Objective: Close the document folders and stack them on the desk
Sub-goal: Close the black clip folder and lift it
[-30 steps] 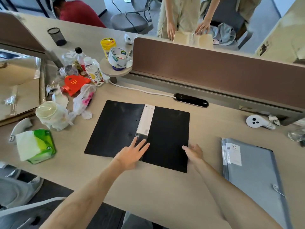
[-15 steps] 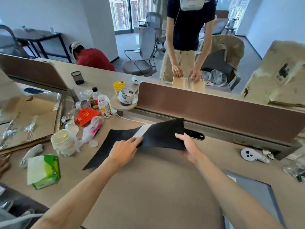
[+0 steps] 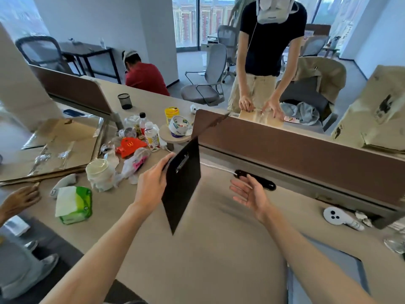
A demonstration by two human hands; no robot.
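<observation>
1 hand [image 3: 151, 186], the left, holds the black folder [image 3: 183, 183] upright.

Left hand [image 3: 152, 186]: centre frame, forearm extended, fingers clamped on black folder [image 3: 183, 183] edge. Right hand [image 3: 252, 195]: right of centre, held open, palm inward.

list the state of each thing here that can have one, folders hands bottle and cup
black folder: closed, lifted off the desk, hanging with a corner down
left hand: gripping the black folder's edge
right hand: open, palm up, empty
grey folder: closed, flat on the desk
white-capped bottle: upright, capped
lidded cup: upright, lid on
</observation>
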